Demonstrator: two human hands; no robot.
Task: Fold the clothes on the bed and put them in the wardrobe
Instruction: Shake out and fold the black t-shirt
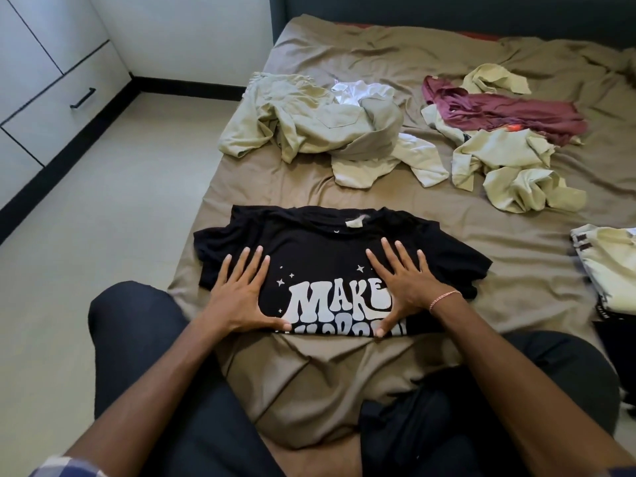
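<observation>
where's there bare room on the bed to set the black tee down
Bare sheet lies between the tee and the folded stack at the right edge, and in a strip between the tee and the khaki pile. The band beyond is crowded: khaki pile, maroon top, more pale clothes.

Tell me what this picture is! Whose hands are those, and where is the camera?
There is no machine here. A person wears a camera on the head, so you look down just as they do. The left hand and the right hand lie flat with fingers spread, pressing on a black T-shirt with white letters. Nothing is gripped. The shirt lies on a brown-sheeted bed. Farther away lie crumpled beige clothes and a dark red garment. At the right edge sits a neater pale pile.
</observation>
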